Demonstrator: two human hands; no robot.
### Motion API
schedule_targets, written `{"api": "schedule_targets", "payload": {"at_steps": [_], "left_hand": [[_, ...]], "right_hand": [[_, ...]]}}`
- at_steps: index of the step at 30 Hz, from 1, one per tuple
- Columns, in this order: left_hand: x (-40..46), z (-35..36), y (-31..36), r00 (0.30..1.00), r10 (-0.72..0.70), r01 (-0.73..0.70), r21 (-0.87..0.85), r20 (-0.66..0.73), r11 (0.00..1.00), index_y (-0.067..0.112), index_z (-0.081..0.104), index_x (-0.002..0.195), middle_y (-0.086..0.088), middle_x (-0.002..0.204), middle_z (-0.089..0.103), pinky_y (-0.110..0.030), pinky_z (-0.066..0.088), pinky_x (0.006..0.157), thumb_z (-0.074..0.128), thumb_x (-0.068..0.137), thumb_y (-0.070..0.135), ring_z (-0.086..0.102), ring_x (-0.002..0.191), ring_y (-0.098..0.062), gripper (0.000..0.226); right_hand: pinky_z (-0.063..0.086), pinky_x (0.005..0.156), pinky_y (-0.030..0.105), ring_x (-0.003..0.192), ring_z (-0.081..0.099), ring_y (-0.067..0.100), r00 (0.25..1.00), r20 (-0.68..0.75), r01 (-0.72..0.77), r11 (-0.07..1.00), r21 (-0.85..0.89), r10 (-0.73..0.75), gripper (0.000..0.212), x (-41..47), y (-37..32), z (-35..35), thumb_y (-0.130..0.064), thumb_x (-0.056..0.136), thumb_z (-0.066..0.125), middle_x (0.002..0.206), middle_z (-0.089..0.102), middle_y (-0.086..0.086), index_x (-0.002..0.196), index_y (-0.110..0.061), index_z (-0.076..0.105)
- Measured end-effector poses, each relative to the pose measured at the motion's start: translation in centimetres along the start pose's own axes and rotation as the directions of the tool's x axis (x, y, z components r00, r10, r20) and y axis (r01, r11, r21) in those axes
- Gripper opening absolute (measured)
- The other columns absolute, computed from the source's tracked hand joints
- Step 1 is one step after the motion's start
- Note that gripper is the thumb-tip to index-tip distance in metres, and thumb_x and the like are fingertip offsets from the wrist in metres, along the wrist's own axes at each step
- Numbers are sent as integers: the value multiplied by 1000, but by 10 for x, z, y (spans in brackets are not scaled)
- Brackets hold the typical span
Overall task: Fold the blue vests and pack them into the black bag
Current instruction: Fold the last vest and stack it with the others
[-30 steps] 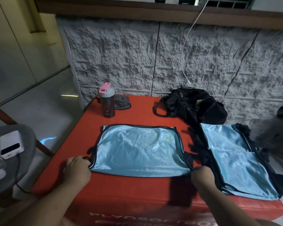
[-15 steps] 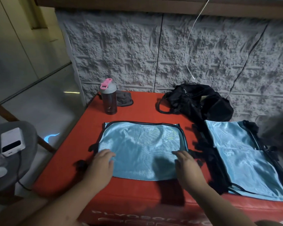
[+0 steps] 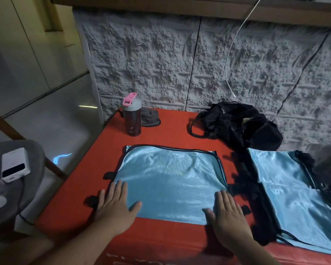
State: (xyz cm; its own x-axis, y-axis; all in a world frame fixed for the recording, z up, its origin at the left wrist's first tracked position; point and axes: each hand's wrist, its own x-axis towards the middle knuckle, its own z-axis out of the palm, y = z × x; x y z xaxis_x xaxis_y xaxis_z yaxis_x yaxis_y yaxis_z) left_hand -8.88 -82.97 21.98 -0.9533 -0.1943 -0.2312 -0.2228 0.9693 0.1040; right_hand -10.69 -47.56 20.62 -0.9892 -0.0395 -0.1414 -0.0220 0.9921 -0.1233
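L to R: left hand [image 3: 115,205] lies flat, fingers straight, on the near-left corner of the blue vest [image 3: 170,180]; right hand [image 3: 226,213] likewise flat on the near-right corner. Purpose, prob.: press the fold flat and keep slippery fabric from creeping on the red tabletop [image 3: 166,129]. Vest sits mid-tabletop, folded to a rectangle. Black bag [image 3: 237,123] at the far edge, right of centre, w/ a second vest [image 3: 294,197] spread in front of it. Vs. 0.5 s ago: both hands have slid outward and nearer, fingers now spread at the corners.
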Motion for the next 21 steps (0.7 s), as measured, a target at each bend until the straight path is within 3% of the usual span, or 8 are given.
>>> {"api": "schedule_targets", "payload": {"at_steps": [2, 6, 9, 12, 15, 18, 21], "left_hand": [[1, -7, 5, 1000, 9, -8, 18, -26, 1000, 19, -10, 161, 1, 167, -19, -48, -17, 122, 11, 94, 73, -25, 151, -16, 89], [17, -13, 22, 972, 191, -194, -8, -135, 981, 23, 2, 162, 4, 169, -10, -44, -14, 124, -1, 86, 69, -19, 153, -15, 89], [38, -5, 28, 978, 190, -193, -29, -83, 981, 29, 1, 162, 5, 169, -10, -44, -9, 125, 8, 99, 60, -16, 154, -15, 71], [49, 2, 26, 990, 108, -107, 10, -89, 994, 31, -5, 161, 5, 168, -13, -40, -12, 124, -14, 80, 65, -17, 153, -12, 88], [57, 2, 20, 991, 11, -13, -18, -132, 1000, 29, -6, 161, 6, 168, -12, -43, -11, 124, -9, 87, 67, -17, 154, -13, 83], [64, -6, 18, 996, -44, 40, -46, -80, 998, 30, -5, 161, 8, 168, -13, -51, -11, 123, 8, 100, 62, -19, 153, -14, 70], [75, -22, 20, 991, -58, 49, -79, -122, 996, 27, 22, 158, -1, 169, 6, -55, -5, 122, 21, 101, 59, -3, 155, -21, 65]], "right_hand": [[7, 127, 41, 157, 5, 20, 998, -55, 8, 999, -32, -9, 80, 4, -6, -6, -61, 96, 6, 170, 12, 5, 160, -14, 14], [27, 122, 37, 140, 46, 22, 978, -145, 146, 989, -23, -148, 72, 24, -21, -17, -36, 87, 19, 151, 51, 7, 149, -10, 47], [30, 120, 38, 145, 37, 23, 972, -139, 196, 979, 54, -187, 68, 40, -29, -11, -45, 91, 22, 154, 44, 5, 150, -17, 41], [9, 127, 39, 157, 2, 18, 991, -53, 125, 992, -11, -125, 85, 51, -23, -1, -70, 93, 3, 170, 12, 1, 162, -22, 14], [0, 127, 36, 156, -12, 16, 998, -48, 36, 999, -14, -36, 89, 61, -14, -2, -74, 94, -1, 171, -3, 1, 163, -19, 0], [5, 127, 36, 157, -2, 17, 999, -48, -4, 1000, 25, 5, 85, 69, -13, -6, -70, 96, 6, 171, 5, 2, 163, -17, 8], [28, 119, 37, 147, 33, 24, 992, -128, 34, 986, 161, -14, 69, 78, -20, -27, -58, 99, 27, 159, 38, 8, 152, -14, 37]]}}
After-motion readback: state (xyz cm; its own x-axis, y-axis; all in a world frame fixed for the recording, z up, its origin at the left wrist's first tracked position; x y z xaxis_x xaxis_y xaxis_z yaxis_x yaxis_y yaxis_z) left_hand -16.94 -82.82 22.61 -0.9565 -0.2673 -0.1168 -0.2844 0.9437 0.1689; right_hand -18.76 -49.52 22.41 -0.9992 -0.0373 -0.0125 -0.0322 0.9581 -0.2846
